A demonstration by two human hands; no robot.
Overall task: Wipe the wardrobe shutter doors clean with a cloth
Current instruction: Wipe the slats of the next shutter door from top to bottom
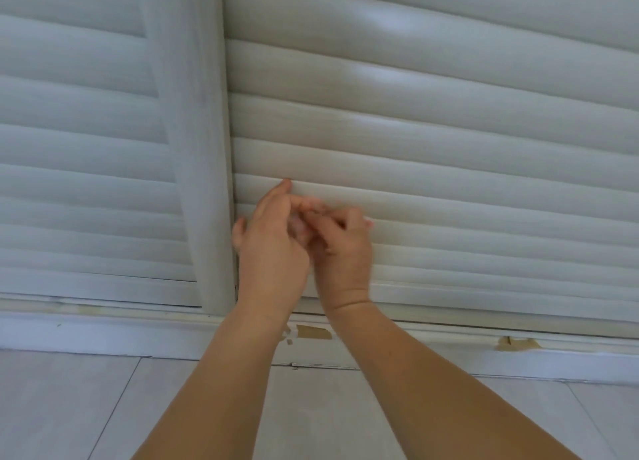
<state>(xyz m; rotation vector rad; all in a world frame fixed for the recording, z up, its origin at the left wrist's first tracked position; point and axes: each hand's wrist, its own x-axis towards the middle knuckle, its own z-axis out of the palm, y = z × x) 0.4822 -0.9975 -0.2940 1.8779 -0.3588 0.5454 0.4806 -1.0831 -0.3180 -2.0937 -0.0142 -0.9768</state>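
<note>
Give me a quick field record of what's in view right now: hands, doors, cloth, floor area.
left hand: raised at the right door, a fingertip touching a slat
right hand: fingers curled, meeting the left hand; grip blurred
cloth: none clearly visible; something pale between the hands, too blurred to name
right door: white slats, closed
left door: white slats, its frame overlapping the right door's edge
baseboard: white, chipped paint patches showing tan
floor: pale tiles

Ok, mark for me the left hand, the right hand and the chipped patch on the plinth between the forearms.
left hand (273,245): head view, back of the hand.
right hand (345,252): head view, back of the hand.
chipped patch (313,331): head view, middle of the bare brown spot on the plinth.
</note>
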